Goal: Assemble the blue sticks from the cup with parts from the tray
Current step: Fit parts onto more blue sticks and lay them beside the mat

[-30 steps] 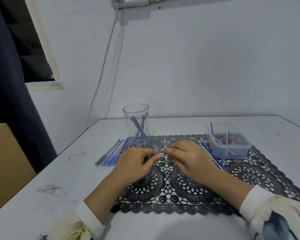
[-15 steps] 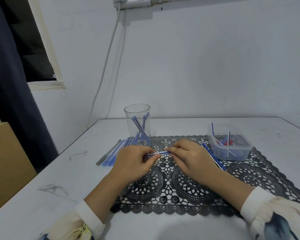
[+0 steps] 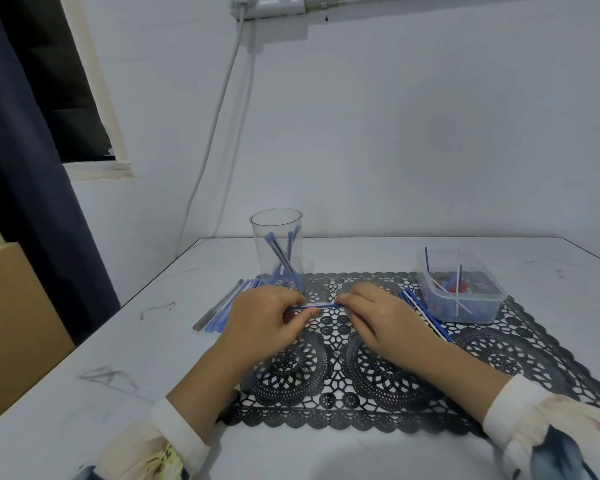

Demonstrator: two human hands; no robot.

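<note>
L hand (image 3: 264, 323) & R hand (image 3: 378, 317) are each pinching one end of a thin blue stick (image 3: 321, 306), fingers curled tight, holding it level over the black lace mat (image 3: 395, 375).

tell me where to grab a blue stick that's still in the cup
Pinch the top end of a blue stick, coming straight down through the open mouth of the cup. The sticks lean upright with their tops just below the rim, and the clear wall blocks any side approach.

Over the black lace mat (image 3: 361, 382), the left hand (image 3: 264, 323) and right hand (image 3: 381, 320) pinch opposite ends of one blue stick (image 3: 317, 306), cup (image 3: 276, 247) just behind.
</note>
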